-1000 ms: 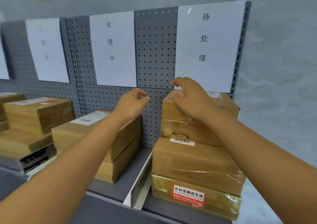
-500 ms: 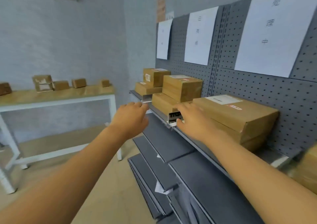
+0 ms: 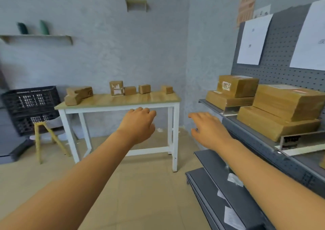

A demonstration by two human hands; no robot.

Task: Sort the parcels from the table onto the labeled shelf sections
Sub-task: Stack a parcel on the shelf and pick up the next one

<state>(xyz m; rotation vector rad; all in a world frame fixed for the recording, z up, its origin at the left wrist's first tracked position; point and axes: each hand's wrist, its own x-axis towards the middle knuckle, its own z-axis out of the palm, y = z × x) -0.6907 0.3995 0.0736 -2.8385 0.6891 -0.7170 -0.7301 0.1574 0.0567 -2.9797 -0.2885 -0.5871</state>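
Several brown cardboard parcels stand on the wooden table (image 3: 123, 100) across the room: a large odd-shaped parcel (image 3: 78, 95) at the left, a taller box (image 3: 116, 88) in the middle, small boxes (image 3: 144, 88) to its right. The grey shelf (image 3: 249, 134) on the right carries stacked parcels (image 3: 284, 106) under white paper labels (image 3: 252, 41). My left hand (image 3: 139, 124) and my right hand (image 3: 209, 129) hang in the air in front of me, fingers loosely relaxed, holding nothing, well short of the table.
A black plastic crate (image 3: 29, 106) rests on a yellow-legged stool (image 3: 44, 134) left of the table. Lower grey shelf boards (image 3: 223, 191) jut out at the bottom right. Tan floor lies between me and the table.
My view has swung left from the shelf stacks to the table. Both hands have come away from the shelf parcels and now hover empty in mid-air.
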